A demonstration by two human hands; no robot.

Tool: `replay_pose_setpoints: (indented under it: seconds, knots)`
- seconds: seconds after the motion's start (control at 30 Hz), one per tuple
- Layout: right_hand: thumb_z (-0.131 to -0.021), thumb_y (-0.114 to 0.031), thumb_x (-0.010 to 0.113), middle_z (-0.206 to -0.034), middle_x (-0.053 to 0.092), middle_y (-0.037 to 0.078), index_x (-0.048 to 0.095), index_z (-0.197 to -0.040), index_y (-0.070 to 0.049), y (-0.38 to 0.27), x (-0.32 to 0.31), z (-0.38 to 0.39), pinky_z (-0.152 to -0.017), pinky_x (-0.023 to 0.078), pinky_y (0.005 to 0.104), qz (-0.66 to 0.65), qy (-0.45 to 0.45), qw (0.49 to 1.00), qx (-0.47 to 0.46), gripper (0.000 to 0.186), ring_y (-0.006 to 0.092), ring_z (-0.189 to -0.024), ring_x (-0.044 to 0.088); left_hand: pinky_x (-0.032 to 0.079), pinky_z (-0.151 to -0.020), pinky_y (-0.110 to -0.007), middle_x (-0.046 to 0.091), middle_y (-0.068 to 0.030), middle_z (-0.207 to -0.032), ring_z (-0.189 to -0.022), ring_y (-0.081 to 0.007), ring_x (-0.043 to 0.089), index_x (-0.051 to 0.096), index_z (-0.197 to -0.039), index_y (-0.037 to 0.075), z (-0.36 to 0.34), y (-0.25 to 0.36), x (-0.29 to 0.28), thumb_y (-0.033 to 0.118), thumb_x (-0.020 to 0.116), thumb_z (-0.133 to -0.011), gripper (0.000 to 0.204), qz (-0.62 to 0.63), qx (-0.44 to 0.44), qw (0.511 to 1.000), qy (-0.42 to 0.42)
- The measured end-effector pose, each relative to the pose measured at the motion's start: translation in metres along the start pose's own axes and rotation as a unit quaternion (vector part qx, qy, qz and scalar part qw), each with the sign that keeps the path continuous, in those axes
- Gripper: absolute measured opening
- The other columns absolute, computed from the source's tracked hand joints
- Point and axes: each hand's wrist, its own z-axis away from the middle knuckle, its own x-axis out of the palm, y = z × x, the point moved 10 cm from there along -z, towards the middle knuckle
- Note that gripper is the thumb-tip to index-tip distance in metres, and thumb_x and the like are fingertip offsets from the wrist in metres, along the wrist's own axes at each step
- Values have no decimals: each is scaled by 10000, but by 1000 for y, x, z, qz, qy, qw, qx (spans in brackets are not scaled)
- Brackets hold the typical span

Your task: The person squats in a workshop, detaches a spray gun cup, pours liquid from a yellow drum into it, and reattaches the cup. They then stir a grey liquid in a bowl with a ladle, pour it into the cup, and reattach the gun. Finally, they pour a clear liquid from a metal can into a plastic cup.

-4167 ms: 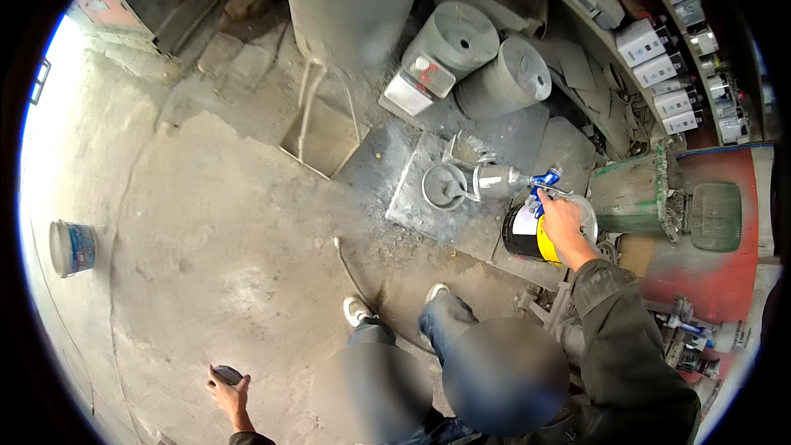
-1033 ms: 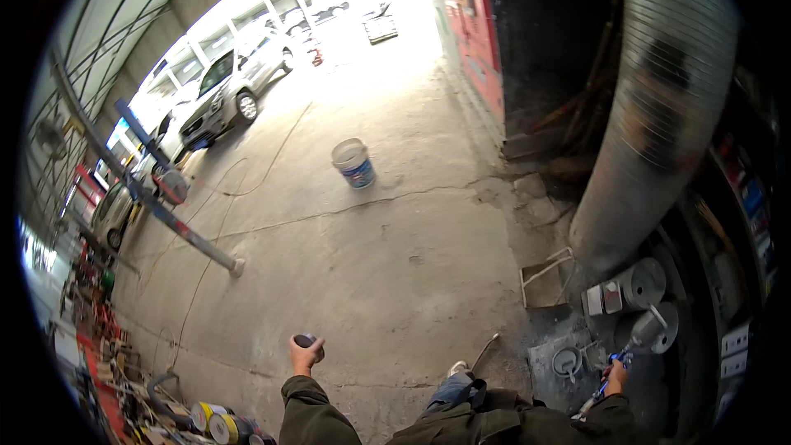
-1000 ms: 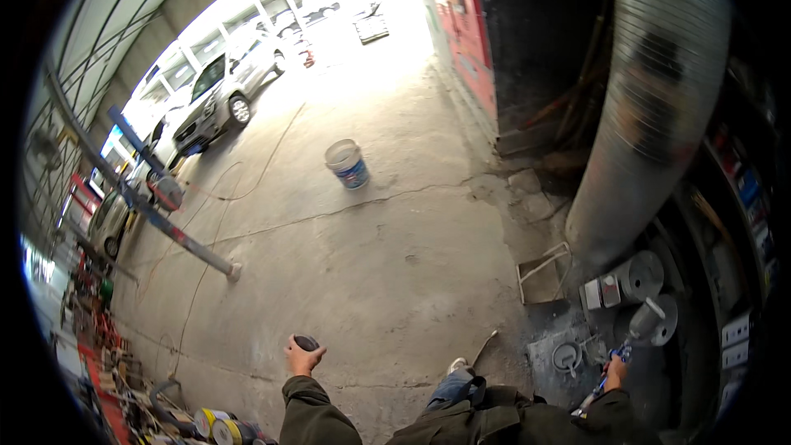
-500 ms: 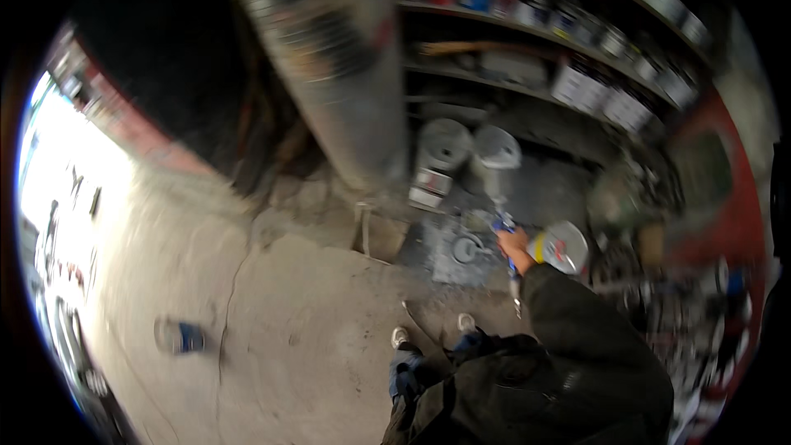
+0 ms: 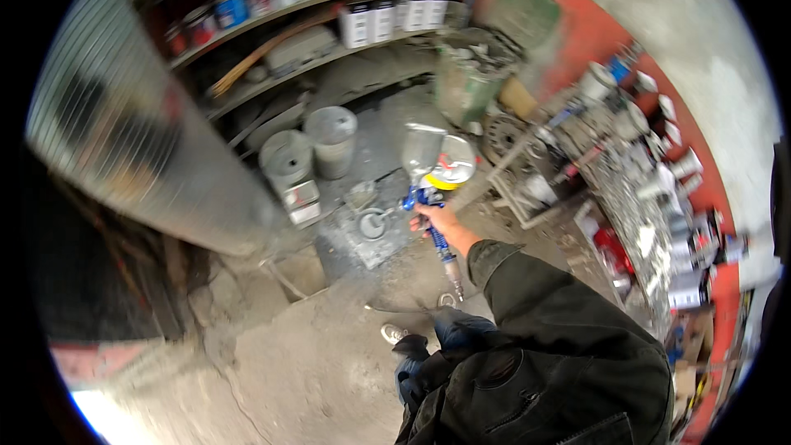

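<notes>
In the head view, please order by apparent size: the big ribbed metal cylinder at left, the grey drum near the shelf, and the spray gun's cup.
1. Ribbed metal cylinder, by far the largest.
2. Grey drum.
3. Spray gun's cup, in the right hand; it looks slightly smaller, but may be nearer.

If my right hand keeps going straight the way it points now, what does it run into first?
Probably the yellow-rimmed can just beyond the spray gun that the right hand holds; depth is unclear, so the gun's cup may pass above it.
</notes>
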Motion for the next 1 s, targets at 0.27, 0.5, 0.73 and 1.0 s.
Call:
replay_pose_setpoints:
  seconds: [0.27,0.5,0.73,1.0]
  knots:
    - [-861,-282,664,-701,634,68,626,-973,-21,13,-173,119,-458,485,308,57,133,987,-75,286,153,-553,607,500,-757,-450,609,-100,-771,-681,-269,595,606,-873,72,-91,-92,413,289,569,-904,223,-644,401,643,-103]
    - [-873,-337,647,-844,647,57,552,-1292,-125,42,-331,235,-533,527,310,127,277,947,-103,479,136,-667,609,506,-780,-453,626,-172,-894,-741,-323,610,608,-1020,27,-50,-234,552,327,669,-837,357,-772,594,202,-98]
    - [-859,-319,645,-870,639,138,405,-1405,-86,-5,-477,266,-543,511,336,17,381,901,-204,640,185,-622,614,494,-853,-469,591,-230,-1139,-970,-335,594,575,-1182,10,-13,-335,579,369,782,-750,599,-738,632,198,-128]
    - [-805,-228,602,-1129,583,293,253,-1430,-17,-106,-592,210,-902,426,453,-90,397,887,-217,746,436,-1037,571,504,-684,-440,558,-172,-1207,-1031,-248,572,438,-1359,215,-11,-387,590,414,742,-765,696,-735,621,267,59]
